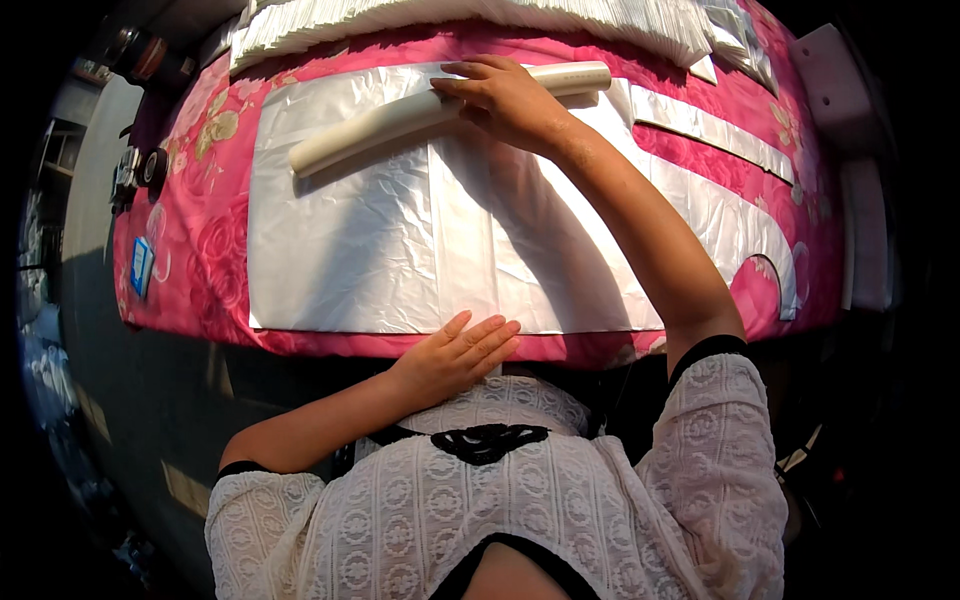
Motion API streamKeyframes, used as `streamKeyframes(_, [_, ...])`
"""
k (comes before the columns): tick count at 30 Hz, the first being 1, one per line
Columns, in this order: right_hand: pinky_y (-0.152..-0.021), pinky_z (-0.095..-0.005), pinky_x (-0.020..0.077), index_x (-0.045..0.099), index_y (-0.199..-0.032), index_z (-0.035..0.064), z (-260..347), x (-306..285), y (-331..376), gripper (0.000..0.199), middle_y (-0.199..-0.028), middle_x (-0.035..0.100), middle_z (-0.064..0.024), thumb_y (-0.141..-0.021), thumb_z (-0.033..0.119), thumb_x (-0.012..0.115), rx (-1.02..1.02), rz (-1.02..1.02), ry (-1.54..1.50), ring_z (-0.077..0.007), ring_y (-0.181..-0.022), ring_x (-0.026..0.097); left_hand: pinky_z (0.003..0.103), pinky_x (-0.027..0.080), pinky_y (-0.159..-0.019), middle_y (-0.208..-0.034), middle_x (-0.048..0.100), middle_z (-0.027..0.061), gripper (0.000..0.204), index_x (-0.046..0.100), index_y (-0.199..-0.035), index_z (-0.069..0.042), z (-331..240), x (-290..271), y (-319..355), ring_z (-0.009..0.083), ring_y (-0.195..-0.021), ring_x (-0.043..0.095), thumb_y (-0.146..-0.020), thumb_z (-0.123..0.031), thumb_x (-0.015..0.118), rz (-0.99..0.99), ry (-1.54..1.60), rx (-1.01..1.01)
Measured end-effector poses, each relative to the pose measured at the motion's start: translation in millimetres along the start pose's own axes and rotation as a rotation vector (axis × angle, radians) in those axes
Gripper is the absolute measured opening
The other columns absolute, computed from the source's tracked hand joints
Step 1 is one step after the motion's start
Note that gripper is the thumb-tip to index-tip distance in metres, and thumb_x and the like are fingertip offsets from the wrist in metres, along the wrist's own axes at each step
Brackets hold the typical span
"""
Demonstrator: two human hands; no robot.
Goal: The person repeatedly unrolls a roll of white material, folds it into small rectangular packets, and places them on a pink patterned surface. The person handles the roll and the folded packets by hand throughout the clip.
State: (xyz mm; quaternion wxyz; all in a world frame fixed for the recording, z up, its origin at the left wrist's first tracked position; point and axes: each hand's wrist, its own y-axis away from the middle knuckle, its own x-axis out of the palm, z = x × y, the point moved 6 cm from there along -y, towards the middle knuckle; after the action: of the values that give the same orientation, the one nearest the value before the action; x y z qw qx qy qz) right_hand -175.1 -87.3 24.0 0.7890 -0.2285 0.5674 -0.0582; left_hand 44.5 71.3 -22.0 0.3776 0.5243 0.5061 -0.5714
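My right hand (505,103) reaches across the table and grips a long white plastic pipe (375,130) from above. Its fingers lie over the far side, with the thumb toward the near side. Slanting over the upper part of a flat white plastic bag (340,250), the pipe has its left end nearer to me. Handle strips and a curved cut-out show at the bag's right end. By the table's front edge rests my left hand (465,350), its fingers stretched out near the bag's lower edge and nothing held in it.
A pink floral cloth (215,270) covers the table. Along the back runs a long row of stacked white bags (470,30). At the left are a small blue box (141,266) and a dark bottle-like object (150,58). Pale blocks (840,85) stand past the right edge.
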Motion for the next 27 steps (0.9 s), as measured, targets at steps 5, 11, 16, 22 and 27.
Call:
streamKeyframes(5, [-0.093, -0.0385, 0.0422, 0.056, -0.113, 0.0081, 52, -23, 42, 0.046, -0.116, 0.054, -0.0113, -0.069, -0.006, 0.058, 0.069, 0.037, -0.256, -0.0309, -0.111, 0.047, 0.042, 0.031, -0.102, -0.133, 0.044, 0.0108, 0.045, 0.047, -0.123, -0.006, 13, -19, 15, 0.0236, -0.124, 0.041, -0.081, -0.022, 0.05, -0.022, 0.13, -0.091])
streamKeyframes(11, [-0.096, -0.0357, 0.0401, 0.055, -0.114, 0.002, 124, -20, 112, 0.051, -0.123, 0.05, -0.013, -0.063, 0.002, 0.059, 0.027, 0.39, -0.396, -0.0294, -0.117, 0.045, 0.044, 0.037, -0.098, -0.122, 0.052, 0.0138, 0.04, 0.053, -0.114, -0.002, 34, -33, 15, 0.0252, -0.115, 0.049, -0.077, -0.018, 0.053, -0.107, 0.206, -0.257])
streamKeyframes(16, [-0.097, -0.0369, 0.0391, 0.054, -0.114, 0.0017, 130, -20, 118, 0.049, -0.126, 0.048, -0.0147, -0.065, 0.005, 0.06, 0.039, 0.313, -0.373, -0.0298, -0.118, 0.044, 0.045, 0.039, -0.095, -0.113, 0.057, 0.0138, 0.035, 0.058, -0.105, -0.002, 44, -40, 13, 0.0255, -0.108, 0.054, -0.073, -0.015, 0.055, -0.175, 0.182, -0.194])
streamKeyframes(22, [-0.092, -0.0358, 0.0427, 0.056, -0.11, 0.0022, 128, -12, 125, 0.04, -0.118, 0.053, -0.0127, -0.071, 0.01, 0.059, 0.067, 0.187, -0.271, -0.028, -0.111, 0.049, 0.045, 0.039, -0.093, -0.111, 0.059, 0.0143, 0.045, 0.057, -0.11, -0.002, 62, -51, 3, 0.0266, -0.107, 0.055, -0.069, -0.019, 0.062, -0.19, 0.223, -0.216])
streamKeyframes(27, [-0.081, -0.0337, 0.0482, 0.061, -0.105, 0.0059, 124, -17, 126, 0.034, -0.109, 0.059, -0.0072, -0.071, 0.007, 0.061, 0.07, 0.122, -0.165, -0.0247, -0.099, 0.056, 0.041, 0.042, -0.089, -0.109, 0.059, 0.0155, 0.054, 0.054, -0.113, 0.003, 72, -50, -3, 0.0277, -0.101, 0.057, -0.068, -0.026, 0.064, -0.212, 0.312, -0.301])
